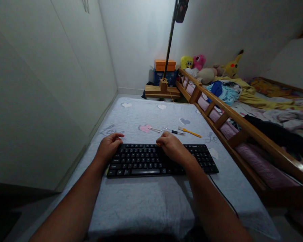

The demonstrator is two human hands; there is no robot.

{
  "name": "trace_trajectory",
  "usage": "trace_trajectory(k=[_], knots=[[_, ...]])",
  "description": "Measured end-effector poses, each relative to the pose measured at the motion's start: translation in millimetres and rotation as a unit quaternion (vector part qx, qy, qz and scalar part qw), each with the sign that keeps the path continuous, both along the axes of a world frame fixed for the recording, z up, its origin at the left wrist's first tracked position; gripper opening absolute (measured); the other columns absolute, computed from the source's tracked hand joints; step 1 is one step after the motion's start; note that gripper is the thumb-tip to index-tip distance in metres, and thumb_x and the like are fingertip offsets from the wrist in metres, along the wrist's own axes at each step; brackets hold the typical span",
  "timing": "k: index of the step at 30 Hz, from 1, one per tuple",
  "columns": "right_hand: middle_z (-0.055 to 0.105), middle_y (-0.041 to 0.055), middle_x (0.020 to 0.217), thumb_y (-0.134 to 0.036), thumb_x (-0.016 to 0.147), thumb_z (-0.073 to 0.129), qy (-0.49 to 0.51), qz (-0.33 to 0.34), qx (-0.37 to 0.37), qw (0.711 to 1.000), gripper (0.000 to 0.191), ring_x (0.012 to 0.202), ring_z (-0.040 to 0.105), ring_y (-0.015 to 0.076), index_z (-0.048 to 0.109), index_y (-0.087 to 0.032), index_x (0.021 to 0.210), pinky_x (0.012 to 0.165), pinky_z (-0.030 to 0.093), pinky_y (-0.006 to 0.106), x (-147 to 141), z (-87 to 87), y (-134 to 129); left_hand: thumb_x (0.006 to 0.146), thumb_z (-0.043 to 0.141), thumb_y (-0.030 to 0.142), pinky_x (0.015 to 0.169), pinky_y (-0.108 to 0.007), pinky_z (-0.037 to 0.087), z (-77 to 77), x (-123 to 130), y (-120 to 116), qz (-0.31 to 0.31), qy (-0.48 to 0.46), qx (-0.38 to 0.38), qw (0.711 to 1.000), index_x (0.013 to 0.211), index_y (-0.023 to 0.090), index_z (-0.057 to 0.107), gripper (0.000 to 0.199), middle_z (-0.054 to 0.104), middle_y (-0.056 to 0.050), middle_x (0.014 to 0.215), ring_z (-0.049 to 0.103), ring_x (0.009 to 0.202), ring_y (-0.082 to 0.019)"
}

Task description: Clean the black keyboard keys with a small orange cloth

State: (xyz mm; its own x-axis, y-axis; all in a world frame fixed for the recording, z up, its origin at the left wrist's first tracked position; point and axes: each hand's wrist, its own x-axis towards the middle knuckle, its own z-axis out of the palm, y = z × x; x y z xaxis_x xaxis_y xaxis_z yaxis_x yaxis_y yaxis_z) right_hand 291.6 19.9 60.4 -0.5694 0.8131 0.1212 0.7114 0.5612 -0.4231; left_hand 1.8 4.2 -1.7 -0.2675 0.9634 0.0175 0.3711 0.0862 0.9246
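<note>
A black keyboard (pixel 145 171) lies flat on a pale cloth with heart prints (pixel 131 201). At its upper left corner rests my left hand (pixel 109 146), thumb and forefinger apart. My right hand (pixel 169 145) is closed over the top row of keys, right of the middle; a small yellowish bit shows at its fingertips, too small to name. Just beyond the keyboard lie white cotton swabs (pixel 155 129), a tool with a dark handle (pixel 174 132) and a flat brush with a yellow handle (pixel 192 132).
The keyboard's cable (pixel 224 198) runs toward the lower right. A wooden bed rail (pixel 222 104) borders the right side. Behind the cloth-covered surface stands a wooden base (pixel 163 89) with a dark pole (pixel 169 43); an orange box (pixel 164 65) sits behind it.
</note>
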Motion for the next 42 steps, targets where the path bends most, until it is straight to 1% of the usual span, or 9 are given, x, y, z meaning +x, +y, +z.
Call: trace_trajectory(k=[4, 8, 12, 20, 25, 29, 32, 38, 42], knots=[[0.063, 0.0085, 0.096, -0.011, 0.094, 0.053, -0.004, 0.028, 0.004, 1.0, 0.023, 0.089, 0.057, 0.017, 0.076, -0.015, 0.092, 0.081, 0.043, 0.026, -25.7, -10.8, 3.9, 0.061, 0.058, 0.033, 0.059, -0.028, 0.04, -1.1, -0.7, 0.7, -0.006, 0.004, 0.004, 1.0, 0.09, 0.018, 0.069, 0.034, 0.062, 0.001, 0.067, 0.054, 0.06, -0.017], [0.063, 0.0093, 0.097, -0.012, 0.094, 0.051, -0.031, 0.041, 0.013, 0.999, 0.026, 0.09, 0.056, 0.0183, 0.077, -0.016, 0.093, 0.08, 0.042, 0.027, -38.4, -15.2, 1.0, 0.061, 0.058, 0.033, 0.058, -0.028, 0.039, -0.5, -0.3, 0.4, -0.007, 0.008, 0.003, 1.0, 0.09, 0.018, 0.069, 0.034, 0.06, 0.002, 0.065, 0.053, 0.06, -0.017], [0.063, 0.0092, 0.098, -0.014, 0.094, 0.051, -0.068, 0.034, 0.015, 0.997, 0.026, 0.088, 0.054, 0.0186, 0.076, -0.016, 0.09, 0.078, 0.041, 0.027, -36.5, -14.3, 0.6, 0.062, 0.057, 0.032, 0.057, -0.028, 0.038, -1.0, -0.4, 0.1, -0.005, 0.012, 0.001, 1.0, 0.091, 0.017, 0.069, 0.035, 0.061, 0.001, 0.067, 0.053, 0.06, -0.017], [0.063, 0.0105, 0.096, -0.012, 0.094, 0.048, -0.115, 0.005, 0.001, 0.993, 0.029, 0.089, 0.055, 0.0197, 0.076, -0.015, 0.088, 0.078, 0.04, 0.028, -15.6, -6.0, 1.2, 0.064, 0.055, 0.031, 0.057, -0.028, 0.038, -4.5, -1.5, -0.1, -0.008, 0.013, 0.002, 1.0, 0.093, 0.017, 0.069, 0.035, 0.06, 0.002, 0.067, 0.054, 0.061, -0.017], [0.063, 0.0102, 0.099, -0.017, 0.097, 0.048, -0.074, 0.019, 0.032, 0.997, 0.028, 0.095, 0.054, 0.0204, 0.075, -0.017, 0.092, 0.083, 0.04, 0.029, -35.3, -10.8, -2.7, 0.065, 0.056, 0.031, 0.057, -0.028, 0.038, -4.9, -1.0, -0.5, -0.01, 0.011, -0.003, 1.0, 0.095, 0.017, 0.069, 0.035, 0.06, 0.002, 0.068, 0.054, 0.06, -0.017], [0.064, 0.0102, 0.102, -0.018, 0.098, 0.048, -0.082, 0.044, 0.044, 0.995, 0.027, 0.097, 0.054, 0.0212, 0.075, -0.017, 0.094, 0.085, 0.04, 0.03, -48.3, -15.7, -5.4, 0.065, 0.056, 0.03, 0.058, -0.028, 0.039, -5.0, -1.5, 0.0, -0.011, 0.007, 0.001, 1.0, 0.095, 0.017, 0.069, 0.035, 0.06, 0.002, 0.07, 0.054, 0.061, -0.017], [0.064, 0.0105, 0.1, -0.016, 0.097, 0.048, -0.097, 0.037, 0.033, 0.994, 0.027, 0.095, 0.054, 0.021, 0.075, -0.016, 0.092, 0.083, 0.04, 0.03, -41.1, -15.1, -5.1, 0.064, 0.055, 0.03, 0.057, -0.028, 0.038, -5.2, -2.1, 0.3, -0.011, 0.005, -0.001, 1.0, 0.094, 0.017, 0.069, 0.035, 0.059, 0.002, 0.069, 0.054, 0.061, -0.017], [0.063, 0.0097, 0.097, -0.011, 0.092, 0.051, -0.093, -0.006, -0.002, 0.996, 0.026, 0.091, 0.056, 0.0189, 0.076, -0.016, 0.09, 0.081, 0.041, 0.027, -9.8, -10.5, -2.9, 0.064, 0.055, 0.03, 0.058, -0.028, 0.038, -5.2, -1.5, 0.2, -0.01, 0.01, -0.002, 1.0, 0.094, 0.017, 0.069, 0.036, 0.059, 0.002, 0.068, 0.054, 0.061, -0.017], [0.062, 0.0085, 0.093, -0.007, 0.091, 0.051, -0.088, -0.026, -0.013, 0.996, 0.028, 0.087, 0.056, 0.0171, 0.077, -0.016, 0.089, 0.079, 0.041, 0.027, 3.2, -11.6, -1.2, 0.064, 0.055, 0.03, 0.057, -0.028, 0.038, -4.9, -2.8, -0.6, -0.011, 0.002, -0.005, 1.0, 0.095, 0.017, 0.069, 0.036, 0.06, 0.002, 0.068, 0.054, 0.061, -0.017]])
